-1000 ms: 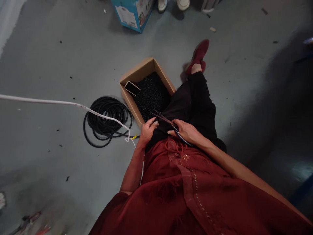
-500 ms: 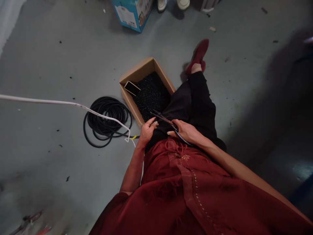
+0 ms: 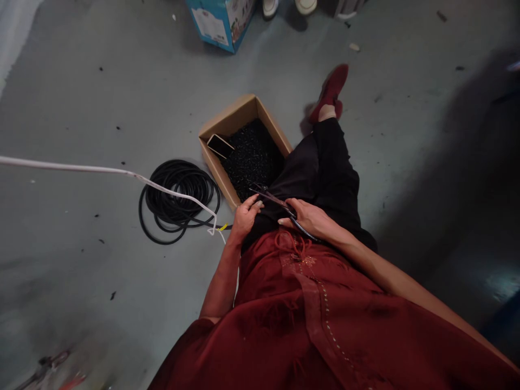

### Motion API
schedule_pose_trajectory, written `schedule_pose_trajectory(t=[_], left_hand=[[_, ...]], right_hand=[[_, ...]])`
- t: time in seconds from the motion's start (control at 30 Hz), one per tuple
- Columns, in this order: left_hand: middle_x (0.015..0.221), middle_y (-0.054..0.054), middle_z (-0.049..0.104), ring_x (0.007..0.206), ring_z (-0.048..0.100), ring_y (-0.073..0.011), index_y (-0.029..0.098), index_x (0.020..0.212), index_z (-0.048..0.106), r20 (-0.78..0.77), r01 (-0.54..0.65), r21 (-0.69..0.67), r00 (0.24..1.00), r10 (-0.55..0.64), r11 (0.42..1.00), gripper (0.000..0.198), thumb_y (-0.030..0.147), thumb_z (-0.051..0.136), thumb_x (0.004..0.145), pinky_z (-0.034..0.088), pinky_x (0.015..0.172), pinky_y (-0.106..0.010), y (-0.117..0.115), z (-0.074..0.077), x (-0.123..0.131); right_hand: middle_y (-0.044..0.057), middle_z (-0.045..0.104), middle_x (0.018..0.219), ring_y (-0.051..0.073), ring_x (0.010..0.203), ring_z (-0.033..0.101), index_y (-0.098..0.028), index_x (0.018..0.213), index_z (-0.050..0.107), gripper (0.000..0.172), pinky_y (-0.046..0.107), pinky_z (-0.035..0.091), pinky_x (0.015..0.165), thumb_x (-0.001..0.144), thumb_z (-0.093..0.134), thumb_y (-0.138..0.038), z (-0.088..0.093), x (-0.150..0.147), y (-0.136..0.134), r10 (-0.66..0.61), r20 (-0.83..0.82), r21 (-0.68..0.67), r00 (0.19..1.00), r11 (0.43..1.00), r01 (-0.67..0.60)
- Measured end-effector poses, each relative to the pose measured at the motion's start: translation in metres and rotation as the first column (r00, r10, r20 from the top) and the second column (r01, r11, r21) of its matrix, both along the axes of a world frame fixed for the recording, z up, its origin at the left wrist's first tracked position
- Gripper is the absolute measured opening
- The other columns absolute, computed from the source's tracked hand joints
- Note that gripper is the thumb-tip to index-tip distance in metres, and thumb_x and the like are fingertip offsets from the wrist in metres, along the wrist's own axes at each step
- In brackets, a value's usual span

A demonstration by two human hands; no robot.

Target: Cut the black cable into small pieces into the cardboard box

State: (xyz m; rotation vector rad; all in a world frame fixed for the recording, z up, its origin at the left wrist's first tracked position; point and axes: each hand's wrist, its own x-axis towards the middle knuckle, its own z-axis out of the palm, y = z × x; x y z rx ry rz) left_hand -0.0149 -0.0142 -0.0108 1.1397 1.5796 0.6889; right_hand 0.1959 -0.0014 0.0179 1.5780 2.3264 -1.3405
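Note:
My right hand (image 3: 306, 218) is closed round the handles of a pair of scissors (image 3: 271, 197), whose blades point left over my lap. My left hand (image 3: 245, 216) rests beside my black-trousered knee with fingers curled; a thin black tube seems to run from it to the coil, but the grip is hard to make out. In front of my knees a cardboard box (image 3: 244, 111) holds a heap of small black pieces (image 3: 252, 157) and a phone (image 3: 220, 145). A coil of black tubing (image 3: 179, 200) lies on the floor to the left.
A white cord (image 3: 101, 171) stretches from the left edge to my left side. A blue printed carton (image 3: 221, 21) and another person's white shoes (image 3: 284, 6) are at the top. My red shoe (image 3: 331, 89) rests on the grey floor. Small black scraps are scattered about.

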Motion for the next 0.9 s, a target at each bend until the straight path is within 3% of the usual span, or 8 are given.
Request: schedule_pose_trajectory(t=[0.37,0.9], left_hand=[[0.086,-0.005,0.068,0.075,0.060,-0.0132,0.016,0.113,0.058,0.006,0.026,-0.022,1.000,-0.026,0.999,0.039,0.036,0.052,0.081,0.047,0.076,-0.026,-0.0009,0.0009,-0.0007],[0.083,-0.003,0.066,0.069,0.057,-0.0104,0.015,0.112,0.058,0.099,-0.015,-0.027,0.995,0.018,1.000,0.040,0.037,0.054,0.078,0.046,0.073,-0.024,-0.0015,-0.0025,-0.0046]], right_hand=[[0.009,0.058,0.104,0.022,0.090,0.056,-0.022,0.112,0.048,0.046,0.030,0.041,0.071,0.078,0.051,-0.052,-0.0019,0.0006,0.0006,-0.014,-0.022,-0.032,1.000,0.999,0.014],[0.010,0.058,0.106,0.023,0.090,0.056,-0.021,0.115,0.048,0.051,0.030,0.041,0.073,0.078,0.048,-0.057,0.0010,0.0029,0.0013,-0.004,-0.081,-0.076,0.997,0.997,-0.002]])
